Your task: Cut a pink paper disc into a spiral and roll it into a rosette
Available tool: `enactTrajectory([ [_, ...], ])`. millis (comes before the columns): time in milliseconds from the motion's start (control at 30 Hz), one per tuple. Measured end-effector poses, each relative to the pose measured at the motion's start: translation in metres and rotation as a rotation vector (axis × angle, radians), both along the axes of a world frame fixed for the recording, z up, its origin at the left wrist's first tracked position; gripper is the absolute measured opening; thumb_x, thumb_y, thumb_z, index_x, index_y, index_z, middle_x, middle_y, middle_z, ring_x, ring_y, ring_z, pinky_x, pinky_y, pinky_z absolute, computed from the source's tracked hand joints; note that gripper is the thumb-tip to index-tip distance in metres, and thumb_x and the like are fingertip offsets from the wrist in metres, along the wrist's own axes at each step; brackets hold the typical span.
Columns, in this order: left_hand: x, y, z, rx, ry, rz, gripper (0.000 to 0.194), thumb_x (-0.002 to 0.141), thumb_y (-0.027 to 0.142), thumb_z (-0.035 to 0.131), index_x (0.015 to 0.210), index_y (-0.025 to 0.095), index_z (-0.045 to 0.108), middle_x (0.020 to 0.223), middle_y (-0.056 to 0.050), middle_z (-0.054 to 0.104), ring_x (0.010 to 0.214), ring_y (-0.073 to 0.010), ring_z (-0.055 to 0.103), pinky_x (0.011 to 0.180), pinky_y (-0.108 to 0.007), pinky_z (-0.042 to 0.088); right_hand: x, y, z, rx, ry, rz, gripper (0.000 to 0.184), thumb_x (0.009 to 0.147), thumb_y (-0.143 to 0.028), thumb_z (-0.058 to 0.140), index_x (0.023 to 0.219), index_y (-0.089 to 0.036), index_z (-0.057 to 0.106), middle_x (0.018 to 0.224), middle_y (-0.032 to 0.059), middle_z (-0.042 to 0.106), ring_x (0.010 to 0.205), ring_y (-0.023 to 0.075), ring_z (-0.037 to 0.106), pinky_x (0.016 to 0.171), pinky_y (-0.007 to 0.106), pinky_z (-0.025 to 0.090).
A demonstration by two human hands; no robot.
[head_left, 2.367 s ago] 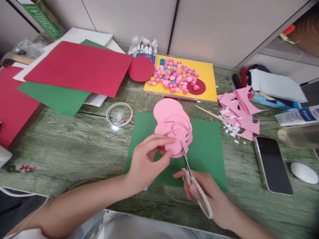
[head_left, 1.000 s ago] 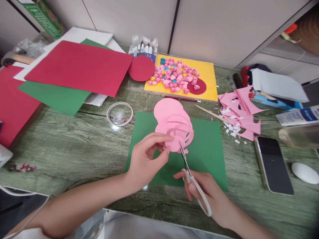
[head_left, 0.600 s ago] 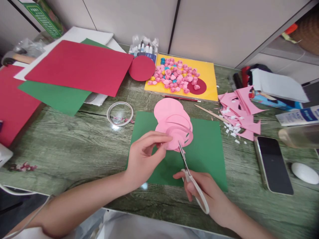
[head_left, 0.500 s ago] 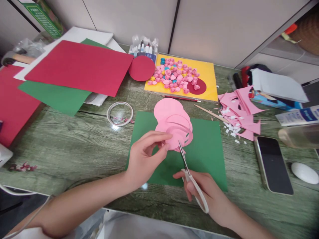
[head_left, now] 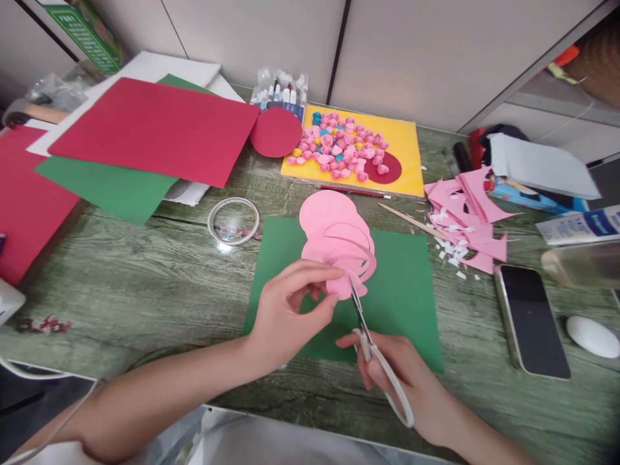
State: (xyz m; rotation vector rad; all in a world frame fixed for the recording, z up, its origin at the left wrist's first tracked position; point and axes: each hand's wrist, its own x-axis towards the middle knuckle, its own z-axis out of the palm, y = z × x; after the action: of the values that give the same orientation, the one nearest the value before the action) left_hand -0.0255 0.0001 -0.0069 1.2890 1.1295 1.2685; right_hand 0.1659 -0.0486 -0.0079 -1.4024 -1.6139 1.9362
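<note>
My left hand (head_left: 285,310) pinches a pink paper circle (head_left: 345,265) that is cut into a spiral, holding it above a green paper sheet (head_left: 402,290). My right hand (head_left: 402,378) grips white-handled scissors (head_left: 375,352), whose blades reach into the lower edge of the pink paper. More pink circles (head_left: 324,210) lie stacked just behind, on the green sheet's far edge.
Red sheet (head_left: 150,129) and green sheet (head_left: 106,187) lie at the back left. A tape roll (head_left: 232,221), a yellow board (head_left: 409,161) with small paper roses, pink scraps (head_left: 465,213), a wooden stick (head_left: 409,221), a phone (head_left: 530,320) and a white mouse (head_left: 591,336) sit around the wood-grain table (head_left: 145,290).
The pink spiral has turned a little in my left fingers and the scissors have worked further along the cut. Both hands stay in nearly the same spot.
</note>
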Motion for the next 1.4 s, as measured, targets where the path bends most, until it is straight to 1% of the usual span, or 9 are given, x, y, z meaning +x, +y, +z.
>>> enactTrajectory([
  [167, -0.0008, 0.0005, -0.0008, 0.024, -0.008, 0.001, 0.025, 0.072, 0.002, 0.062, 0.088, 0.019, 0.071, 0.085, -0.006, 0.068, 0.077, -0.0142, 0.062, 0.06, -0.022, 0.049, 0.0001, 0.0008, 0.0002, -0.009, 0.013, -0.012, 0.056, 0.088, -0.066, 0.035, 0.098, -0.017, 0.059, 0.057, -0.0034, 0.04, 0.053, 0.0114, 0.036, 0.049, 0.023, 0.032],
  [433, -0.0036, 0.0033, -0.0015, 0.039, -0.019, 0.024, 0.02, 0.073, 0.003, 0.063, 0.084, 0.018, 0.071, 0.083, -0.005, 0.069, 0.077, -0.0128, 0.062, 0.063, -0.021, 0.05, 0.0008, 0.0006, -0.0019, -0.02, 0.026, -0.021, 0.062, 0.085, -0.07, 0.034, 0.098, -0.016, 0.06, 0.057, -0.0031, 0.043, 0.052, 0.0117, 0.04, 0.05, 0.024, 0.04],
  [667, -0.0073, 0.006, -0.0008, 0.055, -0.021, 0.049, 0.022, 0.075, 0.002, 0.062, 0.084, 0.02, 0.073, 0.08, -0.003, 0.069, 0.076, -0.0122, 0.063, 0.067, -0.022, 0.051, 0.0001, 0.0002, -0.0029, -0.022, 0.0, -0.007, 0.064, 0.085, -0.07, 0.033, 0.099, -0.015, 0.062, 0.056, -0.0028, 0.045, 0.051, 0.012, 0.042, 0.053, 0.026, 0.044],
  [800, -0.0056, 0.0048, 0.0, 0.027, -0.048, 0.029, 0.023, 0.075, 0.005, 0.064, 0.089, 0.02, 0.073, 0.085, -0.005, 0.069, 0.08, -0.013, 0.063, 0.067, -0.022, 0.052, -0.0013, 0.0005, -0.0026, -0.021, -0.018, -0.013, 0.067, 0.083, -0.073, 0.033, 0.098, -0.014, 0.062, 0.056, -0.0024, 0.045, 0.051, 0.0122, 0.043, 0.052, 0.026, 0.043],
  [900, -0.0038, 0.0034, -0.0008, -0.007, -0.076, 0.032, 0.025, 0.074, 0.006, 0.066, 0.093, 0.021, 0.072, 0.09, -0.005, 0.068, 0.082, -0.0141, 0.063, 0.067, -0.023, 0.053, -0.0019, 0.0014, -0.0016, -0.017, -0.021, -0.003, 0.066, 0.084, -0.072, 0.033, 0.098, -0.014, 0.062, 0.055, -0.0026, 0.044, 0.051, 0.0119, 0.04, 0.05, 0.025, 0.039],
  [1033, -0.0018, 0.0012, -0.0021, -0.025, -0.078, 0.024, 0.026, 0.072, 0.004, 0.065, 0.091, 0.021, 0.073, 0.088, -0.005, 0.067, 0.082, -0.0147, 0.062, 0.067, -0.024, 0.052, -0.0018, 0.0012, -0.0007, -0.002, -0.008, 0.004, 0.061, 0.086, -0.069, 0.034, 0.095, -0.016, 0.06, 0.056, -0.0032, 0.041, 0.052, 0.0111, 0.037, 0.049, 0.023, 0.032],
  [1233, -0.0009, -0.0004, -0.0009, -0.048, -0.06, -0.007, 0.027, 0.071, 0.003, 0.065, 0.091, 0.021, 0.073, 0.086, -0.006, 0.067, 0.079, -0.0148, 0.062, 0.065, -0.025, 0.051, 0.0009, -0.0019, -0.0022, 0.03, 0.007, 0.008, 0.058, 0.087, -0.067, 0.034, 0.098, -0.016, 0.059, 0.058, -0.0025, 0.042, 0.055, 0.0121, 0.039, 0.05, 0.023, 0.031],
  [1400, -0.0023, 0.0005, 0.0001, -0.039, -0.042, 0.001, 0.025, 0.071, 0.002, 0.064, 0.088, 0.019, 0.072, 0.083, -0.005, 0.068, 0.078, -0.0144, 0.061, 0.063, -0.024, 0.049, 0.0016, -0.0012, -0.0021, 0.014, 0.006, 0.011, 0.056, 0.087, -0.066, 0.035, 0.097, -0.017, 0.059, 0.058, -0.003, 0.041, 0.054, 0.0117, 0.038, 0.05, 0.023, 0.03],
])
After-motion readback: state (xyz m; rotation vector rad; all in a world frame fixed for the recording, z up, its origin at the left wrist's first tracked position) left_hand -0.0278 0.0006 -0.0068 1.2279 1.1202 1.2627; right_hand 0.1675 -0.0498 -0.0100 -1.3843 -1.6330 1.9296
